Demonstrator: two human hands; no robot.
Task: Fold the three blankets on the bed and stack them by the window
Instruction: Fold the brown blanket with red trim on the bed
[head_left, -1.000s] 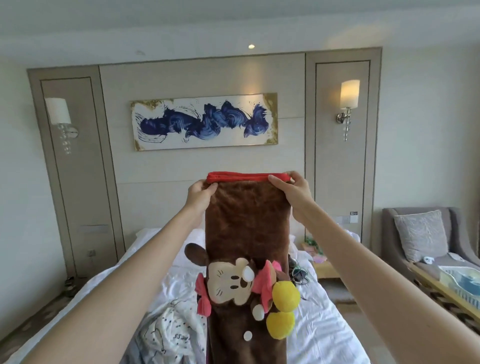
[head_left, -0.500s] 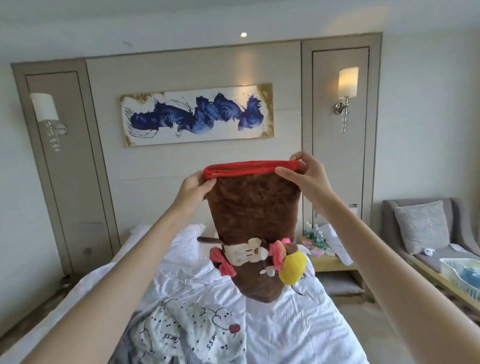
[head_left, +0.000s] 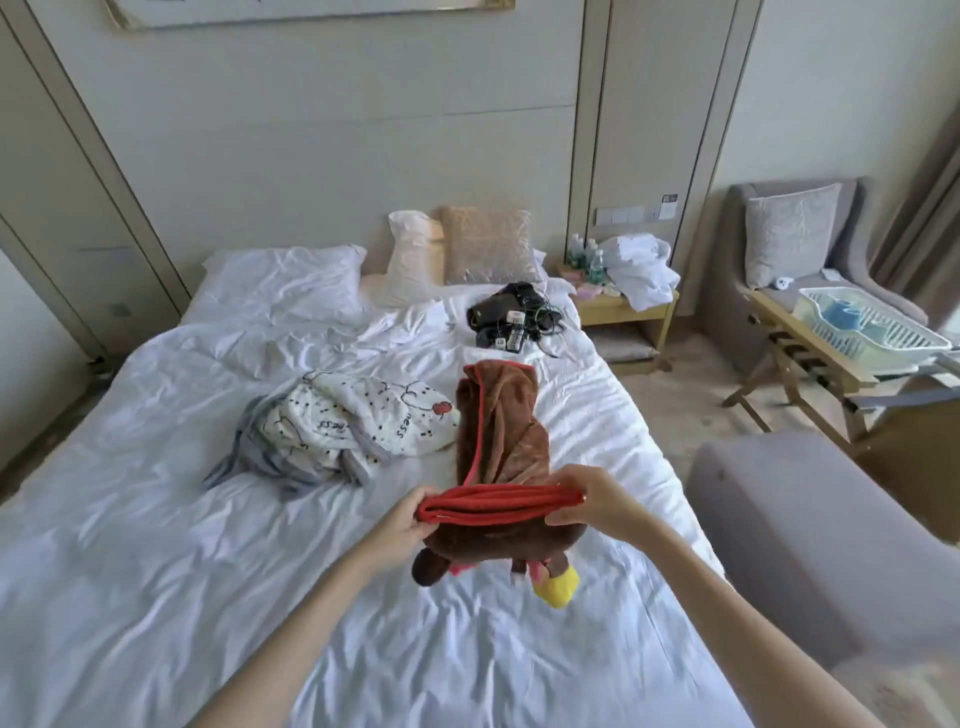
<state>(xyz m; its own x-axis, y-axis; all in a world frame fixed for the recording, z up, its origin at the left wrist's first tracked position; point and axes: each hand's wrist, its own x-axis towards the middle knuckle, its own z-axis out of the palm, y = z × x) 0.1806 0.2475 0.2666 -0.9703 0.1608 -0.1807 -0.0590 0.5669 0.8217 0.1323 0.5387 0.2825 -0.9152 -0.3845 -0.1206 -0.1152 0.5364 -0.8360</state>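
A brown plush blanket (head_left: 501, 431) with red trim and a cartoon-mouse appliqué lies lengthwise on the white bed (head_left: 156, 519), its far end flopped toward the pillows. My left hand (head_left: 402, 525) pinches the left end of its near red edge. My right hand (head_left: 592, 496) pinches the right end, so the edge is stretched between them just above the sheet. A crumpled white blanket with black print (head_left: 358, 415) lies to the left of the brown one, with a grey striped blanket (head_left: 270, 457) bunched partly under it.
Black electronics and cables (head_left: 514, 317) sit on the bed near the pillows (head_left: 485, 244). A nightstand (head_left: 623, 306) holds bottles and white cloth. A grey bench (head_left: 821, 545) flanks the bed's right side, beyond it a wooden rack with a plastic basket (head_left: 872, 325) and an armchair (head_left: 789, 234).
My hands have dropped from chest height down to the bed, laying the hanging brown blanket out on the sheet. The view has tilted down from the wall to the bed.
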